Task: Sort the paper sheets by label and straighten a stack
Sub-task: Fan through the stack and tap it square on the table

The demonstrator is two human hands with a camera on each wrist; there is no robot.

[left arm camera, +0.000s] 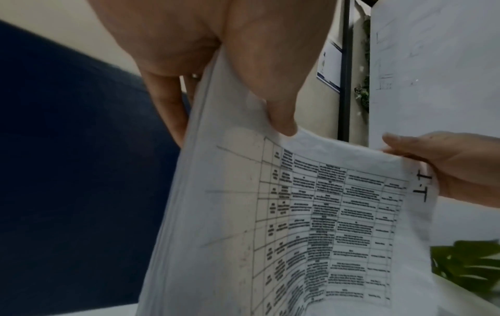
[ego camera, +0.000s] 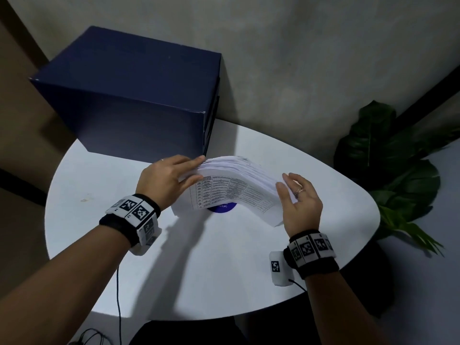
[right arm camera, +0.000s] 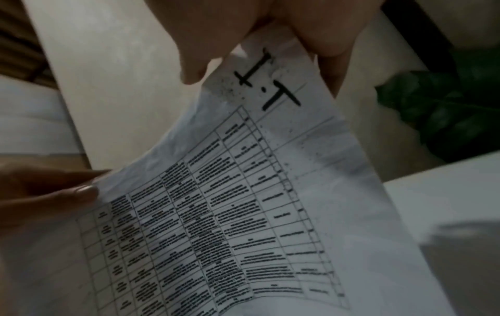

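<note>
A stack of printed paper sheets [ego camera: 231, 188] stands bowed on its long edge on the white table [ego camera: 199, 270]. The front sheet shows a table of text. My left hand [ego camera: 179, 170] grips the stack's left end, thumb [left arm camera: 270, 85] in front and fingers behind. My right hand [ego camera: 286, 188] holds the right end, thumb on the front sheet and fingers behind. In the right wrist view the front sheet [right arm camera: 230, 213] bears a handwritten label "I.T" [right arm camera: 270, 83] just below my right hand [right arm camera: 243, 25]. The label [left arm camera: 422, 186] also shows in the left wrist view.
A large dark blue box [ego camera: 132, 95] sits on the table's far left, just behind the stack. A round blue sticker [ego camera: 221, 207] lies under the sheets. A leafy plant [ego camera: 393, 175] stands beyond the right edge. A cable [ego camera: 119, 295] hangs off the near edge.
</note>
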